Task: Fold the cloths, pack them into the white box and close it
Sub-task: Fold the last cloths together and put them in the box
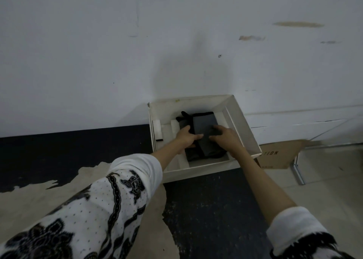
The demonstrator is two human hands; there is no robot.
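Both hands inside white box [243,121], centre right of frame, against wall. Left hand [185,136] and right hand [225,138] curled round folded dark cloth [204,125], thumbs on top, fingers gripping from each side, atop other dark cloths [193,154] already packed. Folding apparently done; packing nearly finished. Box open, closing not yet started. No lid clearly in view. Brown cardboard [279,154] right of box.

place: storage-like room | scuffed white wall [98,52] | worn dark floor [206,209]
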